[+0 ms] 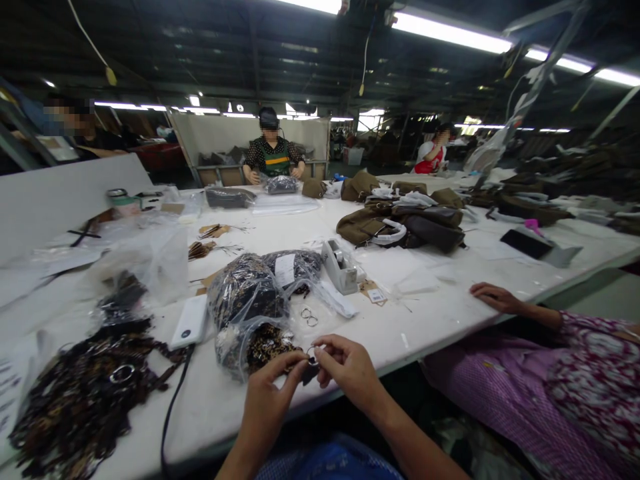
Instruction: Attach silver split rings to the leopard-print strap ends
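Near the table's front edge, my left hand (275, 383) pinches a small dark strap-like piece (309, 375) between thumb and fingertips. Close against it, my right hand (347, 367) has its fingers closed on a thin metal ring (311, 352) that meets the dark piece. Whether the ring passes through the piece is too small to tell. Just beyond my hands, a clear plastic bag (230, 343) lies with leopard-print pieces (270, 343) showing at its mouth. Loose metal rings (309, 317) rest on the table behind my fingers.
A heap of dark patterned strips (85, 400) with rings (122, 373) on it covers the left. Nearby are a white device (190, 321) with a black cable (175, 407), and a tape dispenser (341, 268). Brown bags (370, 223) lie farther back. A co-worker's hand (497, 298) rests at right.
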Action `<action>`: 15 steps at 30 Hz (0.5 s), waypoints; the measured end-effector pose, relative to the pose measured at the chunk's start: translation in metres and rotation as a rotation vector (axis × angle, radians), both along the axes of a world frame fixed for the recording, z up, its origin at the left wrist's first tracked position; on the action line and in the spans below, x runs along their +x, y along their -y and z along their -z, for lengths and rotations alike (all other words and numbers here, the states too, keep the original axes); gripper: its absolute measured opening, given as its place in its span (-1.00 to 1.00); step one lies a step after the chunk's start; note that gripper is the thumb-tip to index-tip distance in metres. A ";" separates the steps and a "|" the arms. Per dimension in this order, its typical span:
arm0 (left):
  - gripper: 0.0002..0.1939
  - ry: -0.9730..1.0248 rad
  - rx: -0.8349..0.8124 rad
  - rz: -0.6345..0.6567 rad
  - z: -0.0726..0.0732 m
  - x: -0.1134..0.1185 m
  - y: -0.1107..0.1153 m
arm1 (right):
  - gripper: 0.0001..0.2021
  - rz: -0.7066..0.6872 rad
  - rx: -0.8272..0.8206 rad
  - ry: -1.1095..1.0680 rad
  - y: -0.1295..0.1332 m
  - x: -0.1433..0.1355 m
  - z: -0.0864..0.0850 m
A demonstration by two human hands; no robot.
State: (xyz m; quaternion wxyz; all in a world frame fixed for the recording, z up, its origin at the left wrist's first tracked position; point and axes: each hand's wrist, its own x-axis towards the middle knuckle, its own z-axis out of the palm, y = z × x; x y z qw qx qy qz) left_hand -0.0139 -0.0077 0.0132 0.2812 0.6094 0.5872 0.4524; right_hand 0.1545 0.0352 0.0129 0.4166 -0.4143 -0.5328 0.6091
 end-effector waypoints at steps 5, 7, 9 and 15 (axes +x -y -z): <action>-0.81 0.033 -0.012 0.025 0.004 -0.001 0.000 | -0.69 -0.023 -0.027 0.019 -0.001 0.002 0.001; -0.83 0.035 0.040 0.014 0.003 0.000 0.000 | -0.69 -0.004 -0.038 0.019 -0.001 0.002 0.001; -0.86 0.015 0.106 0.001 0.001 0.001 0.000 | -0.69 0.022 -0.032 0.018 0.000 0.001 0.001; -0.89 -0.036 0.179 0.042 -0.001 0.008 0.003 | -0.66 0.082 0.022 0.054 0.006 -0.004 -0.006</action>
